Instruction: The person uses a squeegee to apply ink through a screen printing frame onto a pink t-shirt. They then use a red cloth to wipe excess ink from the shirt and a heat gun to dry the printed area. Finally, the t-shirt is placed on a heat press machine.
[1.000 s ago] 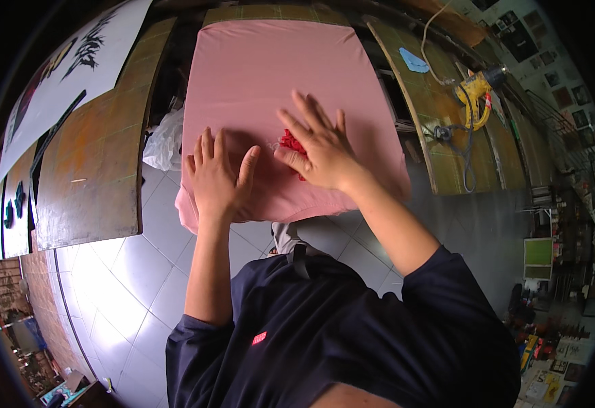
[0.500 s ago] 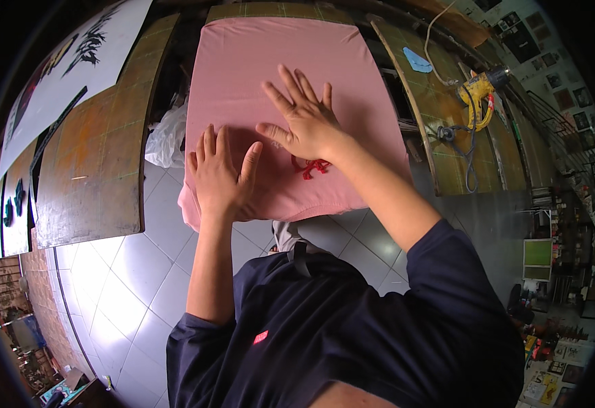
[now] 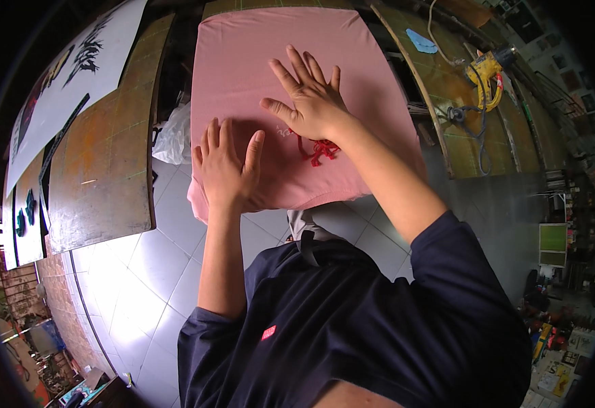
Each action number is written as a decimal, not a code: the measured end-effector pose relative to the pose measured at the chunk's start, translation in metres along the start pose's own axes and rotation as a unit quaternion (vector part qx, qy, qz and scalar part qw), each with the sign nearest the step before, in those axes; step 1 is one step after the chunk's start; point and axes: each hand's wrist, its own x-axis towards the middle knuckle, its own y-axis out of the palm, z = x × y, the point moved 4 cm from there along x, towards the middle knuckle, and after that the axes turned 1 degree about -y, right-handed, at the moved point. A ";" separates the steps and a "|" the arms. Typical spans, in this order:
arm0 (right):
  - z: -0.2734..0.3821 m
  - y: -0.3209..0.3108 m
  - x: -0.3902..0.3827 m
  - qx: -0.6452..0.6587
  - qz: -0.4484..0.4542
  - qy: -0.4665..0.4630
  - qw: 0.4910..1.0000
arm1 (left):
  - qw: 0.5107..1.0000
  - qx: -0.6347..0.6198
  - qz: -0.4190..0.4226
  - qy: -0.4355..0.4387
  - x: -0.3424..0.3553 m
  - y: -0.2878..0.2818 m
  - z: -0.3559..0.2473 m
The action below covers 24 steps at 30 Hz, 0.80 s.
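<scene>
Pink fabric (image 3: 243,47), like a shirt, is stretched over a long board in front of me, its loose edge gathered at the near end. My left hand (image 3: 226,173) rests palm down on its near left part, fingers pointing away and thumb apart. Farther ahead and to the right, my right hand (image 3: 314,105) lies flat on the fabric with its fingers spread. Beside my right wrist a red tangled shape (image 3: 322,151) shows, partly hidden by the wrist; I cannot tell if it is print or cord. Neither hand holds anything.
Worn boards (image 3: 100,183) flank the fabric on the left, with a white printed sheet (image 3: 73,81) on them. A yellow heat-gun-like tool (image 3: 484,71) with a dark cord and a light blue piece (image 3: 421,41) lie on the right boards. A white plastic bag (image 3: 174,136) hangs between.
The whole view has shifted slightly, so the fabric and boards sit a little differently in the picture. Both hands stay spread on the fabric in nearly the same places.
</scene>
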 end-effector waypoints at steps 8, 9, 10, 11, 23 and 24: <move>-0.018 -0.010 -0.012 0.100 -0.108 0.000 0.989 | 1.000 -0.003 -0.011 -0.010 0.001 0.001 0.004; -0.033 -0.021 -0.013 0.166 -0.165 -0.022 0.972 | 1.000 -0.004 -0.015 -0.010 0.000 0.001 0.004; -0.045 -0.035 -0.014 0.230 -0.221 -0.044 0.947 | 1.000 -0.006 -0.015 -0.013 0.001 0.001 0.003; -0.054 -0.052 -0.019 0.271 -0.288 -0.098 0.913 | 1.000 -0.006 -0.013 -0.016 0.000 0.001 0.003; -0.145 0.004 0.016 0.832 0.030 0.132 0.538 | 1.000 0.022 0.008 0.003 0.002 0.002 -0.001; -0.145 0.002 0.018 0.855 0.045 0.134 0.498 | 1.000 0.018 0.013 0.001 0.003 -0.001 -0.001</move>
